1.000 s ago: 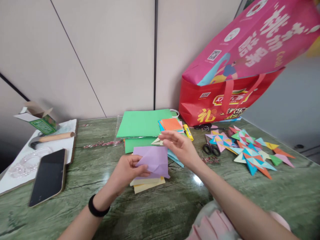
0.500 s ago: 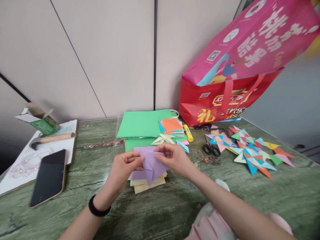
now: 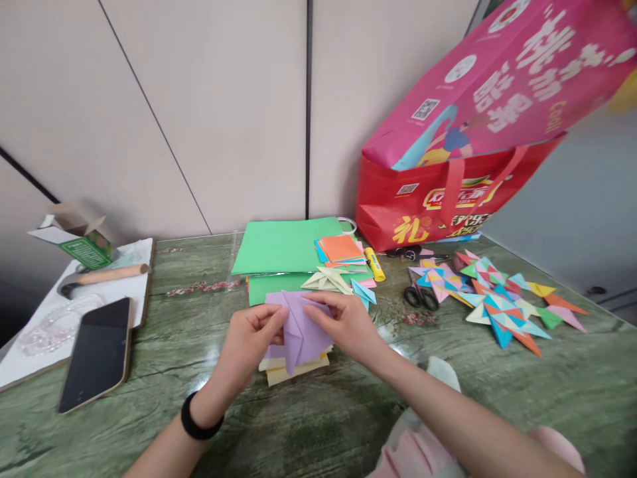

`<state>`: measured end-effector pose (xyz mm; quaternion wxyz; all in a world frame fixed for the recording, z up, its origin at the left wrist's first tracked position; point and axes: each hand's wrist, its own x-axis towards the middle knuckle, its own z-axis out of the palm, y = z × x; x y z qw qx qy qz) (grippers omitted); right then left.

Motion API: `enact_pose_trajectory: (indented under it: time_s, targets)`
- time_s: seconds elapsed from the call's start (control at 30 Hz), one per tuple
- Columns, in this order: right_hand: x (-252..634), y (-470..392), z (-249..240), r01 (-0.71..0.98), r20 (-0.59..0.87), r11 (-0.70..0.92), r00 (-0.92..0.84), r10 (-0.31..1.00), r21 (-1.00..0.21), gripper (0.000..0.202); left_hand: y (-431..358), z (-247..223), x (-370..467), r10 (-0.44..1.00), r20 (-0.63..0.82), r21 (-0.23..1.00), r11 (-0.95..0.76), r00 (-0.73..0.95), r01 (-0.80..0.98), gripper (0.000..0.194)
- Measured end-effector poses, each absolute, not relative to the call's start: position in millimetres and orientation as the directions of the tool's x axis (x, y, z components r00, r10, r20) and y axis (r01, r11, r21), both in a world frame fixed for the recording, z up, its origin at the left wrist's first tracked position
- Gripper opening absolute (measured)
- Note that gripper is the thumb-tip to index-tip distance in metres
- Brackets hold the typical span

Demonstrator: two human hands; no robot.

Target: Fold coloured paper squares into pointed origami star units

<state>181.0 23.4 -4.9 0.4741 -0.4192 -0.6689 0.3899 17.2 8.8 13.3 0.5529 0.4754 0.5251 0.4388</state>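
Note:
A creased piece of purple origami paper (image 3: 304,332) is held up between my two hands, with a folded flap down its middle and a point at the bottom. My left hand (image 3: 257,335) pinches its left edge between thumb and fingers. On the other side, my right hand (image 3: 343,324) grips the upper right edge, thumb in front. Beneath it lies a stack of paper squares (image 3: 298,372), cream and yellow at the near edge, with more purple on top. Just beyond are pale green folded pieces (image 3: 328,280) and light blue folded pieces (image 3: 364,292).
Green sheets (image 3: 286,245) lie at the back with small coloured squares (image 3: 341,249) and a yellow glue stick (image 3: 375,264). Scissors (image 3: 421,298) and folded paper stars (image 3: 507,312) are on the right, below large bags (image 3: 423,199). A phone (image 3: 97,352) and a wooden-handled tool (image 3: 112,274) lie left.
The purple paper has turned slightly, and its lower point has shifted left and down. Both hands have stayed on it, with the right thumb moving a little left.

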Motion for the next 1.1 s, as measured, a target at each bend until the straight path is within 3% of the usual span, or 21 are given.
enact_pose_trajectory:
  time_s: [0.2, 0.3, 0.4, 0.5, 0.63, 0.8, 0.93, 1.1]
  targets:
    - [180, 19, -14, 0.443, 0.625, 0.684, -0.297, 0.722, -0.580, 0.032, 9, 10, 16, 0.990, -0.128, 0.991, 0.126, 0.050, 0.053, 0.021]
    - [181, 18, -19, 0.498, 0.625, 0.738, -0.411, 0.663, -0.455, 0.039, 9, 11, 16, 0.991, -0.126, 0.991, 0.123, 0.044, 0.048, 0.022]
    - [181, 16, -16, 0.545, 0.554, 0.732, -0.489, 0.674, -0.409, 0.040, 10, 11, 16, 0.992, -0.124, 0.992, 0.123, 0.027, 0.041, 0.022]
    - [181, 13, -9, 0.543, 0.466, 0.702, -0.526, 0.712, -0.460, 0.043, 11, 10, 14, 0.993, -0.115, 0.992, 0.114, 0.001, 0.058, 0.021]
    - [180, 12, -2, 0.442, 0.431, 0.618, -0.454, 0.780, -0.651, 0.037, 12, 10, 13, 0.994, -0.106, 0.991, 0.106, -0.002, 0.078, 0.021]
    - [177, 18, -8, 0.217, 0.279, 0.364, -0.344, 0.897, -0.906, 0.034, 11, 13, 14, 0.997, -0.073, 0.992, 0.074, -0.008, 0.104, 0.019]
    - [174, 20, -13, 0.135, 0.181, 0.231, -0.304, 0.935, -0.964, 0.034, 10, 14, 16, 0.997, -0.074, 0.986, 0.071, 0.012, 0.148, 0.019]
    - [175, 20, -13, 0.150, 0.146, 0.201, -0.313, 0.938, -0.968, 0.032, 10, 15, 16, 0.994, -0.098, 0.984, 0.090, 0.049, 0.153, 0.019]
